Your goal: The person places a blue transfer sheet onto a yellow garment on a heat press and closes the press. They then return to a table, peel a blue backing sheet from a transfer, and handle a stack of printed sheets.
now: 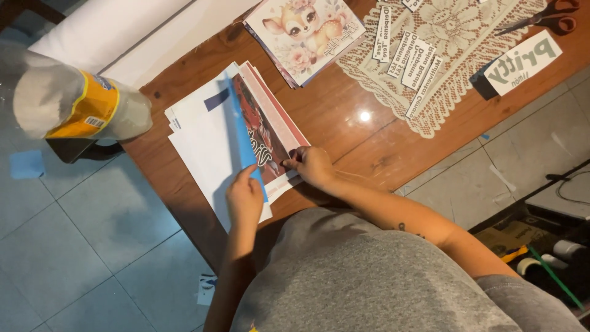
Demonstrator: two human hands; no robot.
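My left hand (244,198) pinches the lower edge of a white sheet with a blue backing (241,126), lifting it partly off a stack of sheets (196,144) on the wooden table (344,120). Under it lies a printed sheet in red and dark tones (263,132). With its fingertips, my right hand (311,166) presses on the lower corner of that printed sheet, next to the lifted edge.
A plastic bottle with an orange label (80,104) lies at the table's left corner. A print with a fawn picture (305,34) and a lace doily (442,46) carrying several cut paper strips sit farther back. Scissors (544,18) rest at the top right. Tiled floor surrounds the table.
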